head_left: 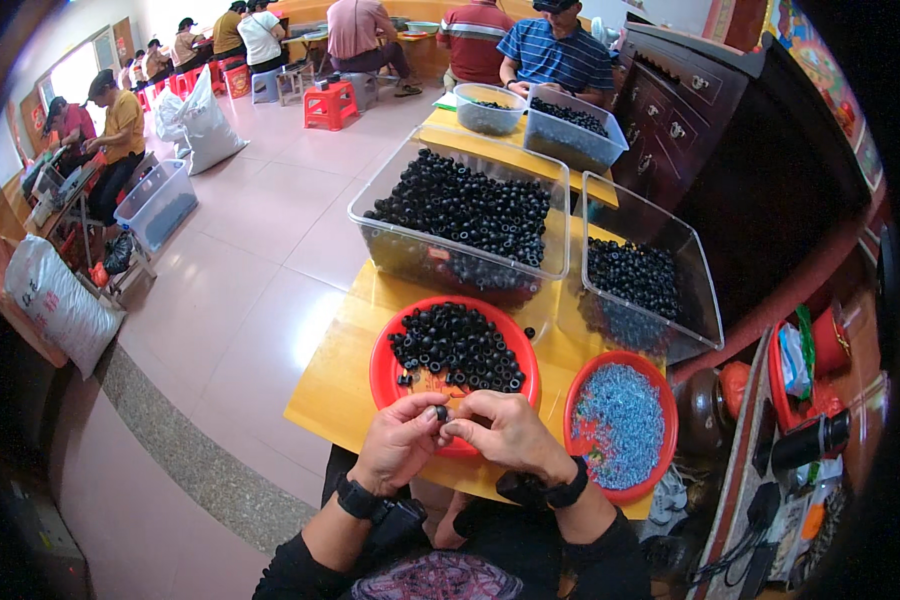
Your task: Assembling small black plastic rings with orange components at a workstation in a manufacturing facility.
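Note:
Between the thumb and fingers of my left hand (395, 442) is a small round black cap-like piece (441, 412). My right hand (505, 432) meets it there with fingers pinched; whatever they hold is too small to make out. Both hands are over the near edge of a round red tray (378, 372), which holds many black ring-shaped pieces (460, 345) with open centres. To the right stands a second red tray (671, 445) full of small clear bluish pieces (618, 415). One loose black piece (529, 332) lies on the yellow table (332, 375).
Behind the tray stands a large clear bin (562, 225) of black pieces, with another clear bin (705, 300) on its right. Two smaller tubs sit farther back, before a seated person (560, 50). A dark cabinet (740, 130) borders the right. White sacks (210, 125) rest on the floor.

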Available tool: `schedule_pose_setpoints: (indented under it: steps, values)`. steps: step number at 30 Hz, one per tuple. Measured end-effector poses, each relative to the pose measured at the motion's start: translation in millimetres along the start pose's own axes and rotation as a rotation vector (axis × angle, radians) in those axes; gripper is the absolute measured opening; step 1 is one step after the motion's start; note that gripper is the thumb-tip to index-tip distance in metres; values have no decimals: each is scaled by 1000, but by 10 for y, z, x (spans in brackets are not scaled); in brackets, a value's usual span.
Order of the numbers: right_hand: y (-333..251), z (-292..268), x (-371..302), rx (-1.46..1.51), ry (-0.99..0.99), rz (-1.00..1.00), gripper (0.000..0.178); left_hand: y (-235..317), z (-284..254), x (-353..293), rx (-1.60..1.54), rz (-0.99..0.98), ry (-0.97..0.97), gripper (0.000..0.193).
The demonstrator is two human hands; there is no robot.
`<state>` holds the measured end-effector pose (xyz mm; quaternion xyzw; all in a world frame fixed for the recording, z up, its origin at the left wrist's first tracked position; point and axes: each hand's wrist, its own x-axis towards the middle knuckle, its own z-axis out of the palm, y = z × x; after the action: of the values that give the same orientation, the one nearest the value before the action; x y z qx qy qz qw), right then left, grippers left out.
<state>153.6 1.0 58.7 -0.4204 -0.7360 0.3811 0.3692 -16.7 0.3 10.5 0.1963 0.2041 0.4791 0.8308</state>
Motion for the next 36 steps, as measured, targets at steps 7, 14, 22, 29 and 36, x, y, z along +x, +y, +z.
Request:
schedule_pose_setpoints:
  steps: [7,14,22,29,36]
  values:
    - [-46,31,-16,-174,66,-100,12,-59,-116,57,-46,42,-46,13]
    - [-9,57,9,-221,101,-146,12,-68,-83,36,59,42,8,15]
    - [-4,33,38,-195,48,-110,20,-74,-76,5,75,77,-29,16]
    - [156,33,71,-139,0,-22,24,-97,-123,-6,45,36,2,16]
    - [74,-101,136,-101,11,113,28,14,-99,20,62,37,52,16]
